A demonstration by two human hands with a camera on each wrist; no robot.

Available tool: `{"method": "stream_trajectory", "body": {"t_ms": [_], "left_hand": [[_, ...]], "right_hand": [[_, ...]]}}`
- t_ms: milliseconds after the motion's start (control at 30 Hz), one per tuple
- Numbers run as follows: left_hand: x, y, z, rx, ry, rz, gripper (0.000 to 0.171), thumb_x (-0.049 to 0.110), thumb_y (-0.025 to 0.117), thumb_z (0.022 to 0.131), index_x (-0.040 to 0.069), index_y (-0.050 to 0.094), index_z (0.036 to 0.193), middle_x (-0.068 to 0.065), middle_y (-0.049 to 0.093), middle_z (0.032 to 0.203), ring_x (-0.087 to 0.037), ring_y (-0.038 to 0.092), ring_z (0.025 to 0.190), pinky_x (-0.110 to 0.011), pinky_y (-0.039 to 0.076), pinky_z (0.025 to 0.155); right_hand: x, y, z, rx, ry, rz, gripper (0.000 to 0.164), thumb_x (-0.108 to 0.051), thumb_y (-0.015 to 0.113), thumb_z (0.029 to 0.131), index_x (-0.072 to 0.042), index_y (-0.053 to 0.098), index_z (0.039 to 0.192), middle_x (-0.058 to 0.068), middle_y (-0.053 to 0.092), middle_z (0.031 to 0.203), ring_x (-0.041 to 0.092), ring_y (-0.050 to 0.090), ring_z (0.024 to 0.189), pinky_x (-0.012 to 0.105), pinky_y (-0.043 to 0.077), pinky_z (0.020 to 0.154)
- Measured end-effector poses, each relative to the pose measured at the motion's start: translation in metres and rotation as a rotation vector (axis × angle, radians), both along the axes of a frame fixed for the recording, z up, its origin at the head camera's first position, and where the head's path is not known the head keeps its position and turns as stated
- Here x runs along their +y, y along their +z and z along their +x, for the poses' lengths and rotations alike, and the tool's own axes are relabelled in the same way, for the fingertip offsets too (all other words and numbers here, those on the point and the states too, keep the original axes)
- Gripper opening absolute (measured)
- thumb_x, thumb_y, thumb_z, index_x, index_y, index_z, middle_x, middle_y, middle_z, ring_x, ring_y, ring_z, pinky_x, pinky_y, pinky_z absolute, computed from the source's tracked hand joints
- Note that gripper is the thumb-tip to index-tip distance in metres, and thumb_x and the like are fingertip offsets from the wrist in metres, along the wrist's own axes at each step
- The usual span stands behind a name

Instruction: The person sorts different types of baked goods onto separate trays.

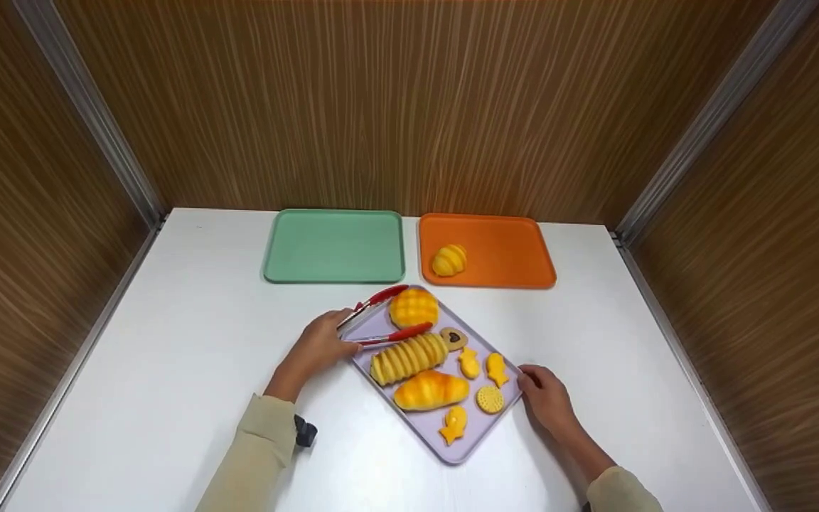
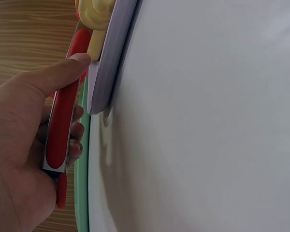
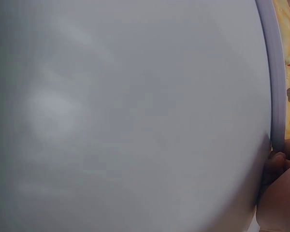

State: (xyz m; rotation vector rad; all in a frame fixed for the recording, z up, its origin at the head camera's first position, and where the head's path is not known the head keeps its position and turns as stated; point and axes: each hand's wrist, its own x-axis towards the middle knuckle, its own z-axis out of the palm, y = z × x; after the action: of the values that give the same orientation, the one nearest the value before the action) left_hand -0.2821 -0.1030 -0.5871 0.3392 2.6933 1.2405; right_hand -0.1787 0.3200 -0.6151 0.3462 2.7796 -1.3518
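Note:
My left hand point(image 1: 320, 345) grips a pair of red-and-silver tongs point(image 2: 64, 108), thumb along one red arm and fingers around the other side. In the head view the tongs' red ends spread apart over the lilac tray point(image 1: 420, 432), near a round toy bun point(image 1: 414, 307) and a ridged roll point(image 1: 409, 358). The tray lies turned like a diamond, and my right hand point(image 1: 548, 398) pinches its right corner. Also on the tray are a croissant-like bread point(image 1: 431, 390), a heart-centred cookie point(image 1: 454, 338), a round biscuit point(image 1: 490, 400) and three fish-shaped pieces point(image 1: 454, 424).
Behind the lilac tray, a green tray point(image 1: 335, 245) lies at the back left of the white table point(image 1: 189, 341). Beside it is an orange tray point(image 1: 502, 249) with a small striped roll point(image 1: 449, 260) on it. Wood-grain panels point(image 1: 381, 107) enclose the back and sides.

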Motion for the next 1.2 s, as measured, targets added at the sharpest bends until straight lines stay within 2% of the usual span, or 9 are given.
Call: {"method": "stream_trajectory", "body": {"t_ms": [400,733,867,1200], "left_hand": [[0.0,-0.003,0.003,0.012,0.023,0.014,0.073,0.018,0.079,0.083,0.007,0.05,0.149,-0.018,0.055,0.145,-0.035,0.048,0.138,-0.048,0.033,0.117],[0.002,0.003,0.003,0.025,0.065,0.023,0.071,0.019,0.081,0.082,0.007,0.052,0.146,-0.016,0.058,0.142,-0.033,0.052,0.133,-0.049,0.036,0.116],[0.007,0.007,0.002,0.026,0.069,0.018,0.071,0.021,0.082,0.083,0.007,0.052,0.147,-0.015,0.057,0.143,-0.033,0.052,0.132,-0.05,0.036,0.116],[0.026,0.012,-0.005,0.057,0.06,0.021,0.073,0.024,0.084,0.083,0.008,0.053,0.146,-0.014,0.059,0.142,-0.032,0.054,0.129,-0.048,0.038,0.114]], "right_hand": [[0.001,0.0,0.0,0.005,0.001,-0.001,0.033,-0.017,0.052,0.104,-0.002,0.061,0.131,0.016,0.062,0.129,0.031,0.055,0.12,0.05,0.042,0.109],[0.0,0.001,0.001,0.003,-0.007,-0.008,0.032,-0.016,0.053,0.104,-0.001,0.061,0.131,0.018,0.062,0.13,0.033,0.055,0.12,0.051,0.043,0.109],[-0.001,0.0,0.001,0.02,-0.01,0.007,0.032,-0.015,0.054,0.103,0.001,0.061,0.131,0.019,0.062,0.129,0.034,0.056,0.12,0.052,0.042,0.109],[-0.002,0.0,0.0,0.001,-0.014,0.0,0.031,-0.016,0.053,0.104,-0.002,0.062,0.13,0.017,0.062,0.129,0.032,0.055,0.121,0.051,0.042,0.109]]}}
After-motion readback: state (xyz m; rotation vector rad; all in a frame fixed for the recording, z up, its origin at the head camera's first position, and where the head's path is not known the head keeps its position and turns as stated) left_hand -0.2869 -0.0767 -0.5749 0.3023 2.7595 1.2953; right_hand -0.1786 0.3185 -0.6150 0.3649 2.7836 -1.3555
